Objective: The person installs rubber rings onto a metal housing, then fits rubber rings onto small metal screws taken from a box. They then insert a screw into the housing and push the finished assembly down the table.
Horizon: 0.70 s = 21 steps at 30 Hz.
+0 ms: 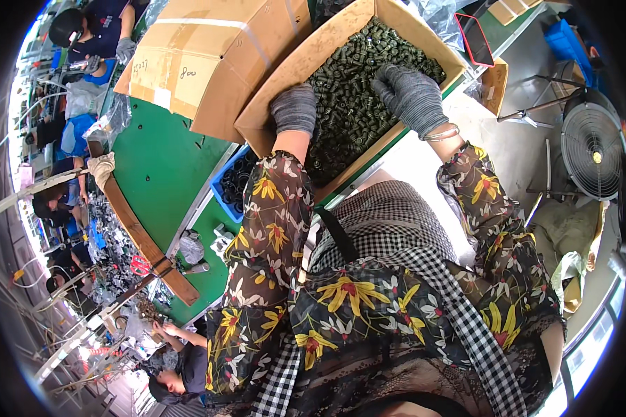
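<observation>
- Hidden from view: most fingers of the left hand (295,110), behind the back of a grey knitted glove, just inside the left end of an open cardboard box (257,125); cannot tell whether spread, pressed together or pinching anything.
- Hard to make out: fingertips of the right hand (410,101), turned toward the small dark fittings (355,104); fingers close together and bent, but cannot tell whether pinching a piece.
- Partly covered by the open box and the left sleeve (268,208): a blue bin (228,208) of black rings.
- Cut off at the top edge: a taped, closed cardboard box (202,62), left of the open one.
- Both forearms reaching forward from the lower edge, well apart; left wrist near the box's left end, right wrist at the near side, bangles (442,133) just below the glove.
- Inside the open box, heaped loosely between and beyond the hands: stubby, ribbed, greenish-black fittings, tumbled every way, slightly shiny, too small and crowded to count.
</observation>
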{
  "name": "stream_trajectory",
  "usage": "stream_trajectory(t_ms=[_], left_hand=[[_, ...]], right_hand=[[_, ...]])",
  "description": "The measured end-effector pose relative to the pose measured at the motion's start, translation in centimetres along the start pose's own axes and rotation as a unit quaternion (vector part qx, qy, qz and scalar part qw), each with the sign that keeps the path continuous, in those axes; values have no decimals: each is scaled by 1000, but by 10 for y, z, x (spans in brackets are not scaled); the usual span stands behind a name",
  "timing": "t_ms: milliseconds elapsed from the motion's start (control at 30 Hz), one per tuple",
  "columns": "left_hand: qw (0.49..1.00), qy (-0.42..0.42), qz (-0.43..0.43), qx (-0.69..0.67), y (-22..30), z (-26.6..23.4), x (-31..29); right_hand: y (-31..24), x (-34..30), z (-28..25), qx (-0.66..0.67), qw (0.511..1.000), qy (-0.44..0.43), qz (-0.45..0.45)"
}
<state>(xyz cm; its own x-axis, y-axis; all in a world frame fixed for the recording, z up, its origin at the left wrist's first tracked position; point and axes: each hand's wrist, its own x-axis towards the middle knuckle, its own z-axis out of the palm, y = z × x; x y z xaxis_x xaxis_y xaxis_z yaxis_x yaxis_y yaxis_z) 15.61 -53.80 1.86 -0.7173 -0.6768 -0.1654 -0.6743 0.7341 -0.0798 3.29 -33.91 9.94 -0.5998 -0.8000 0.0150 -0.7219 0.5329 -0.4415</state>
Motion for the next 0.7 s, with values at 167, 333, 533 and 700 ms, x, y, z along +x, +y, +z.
stream_trajectory(t_ms=[167, 333, 533, 700], left_hand=[[1000, 7, 15, -10, -7, -17, -16], [964, 166, 95, -187, 19, -62, -52], [856, 158, 199, -451, -6, -90, -33], [944, 133, 117, -277, -27, -97, -20]], right_hand=[[-5, 3, 3, 18, 1000, -14, -17], [-19, 11, 6, 354, 931, -80, 49], [-45, 38, 11, 654, 734, -123, 138], [-12, 27, 9, 623, 768, -81, 126]])
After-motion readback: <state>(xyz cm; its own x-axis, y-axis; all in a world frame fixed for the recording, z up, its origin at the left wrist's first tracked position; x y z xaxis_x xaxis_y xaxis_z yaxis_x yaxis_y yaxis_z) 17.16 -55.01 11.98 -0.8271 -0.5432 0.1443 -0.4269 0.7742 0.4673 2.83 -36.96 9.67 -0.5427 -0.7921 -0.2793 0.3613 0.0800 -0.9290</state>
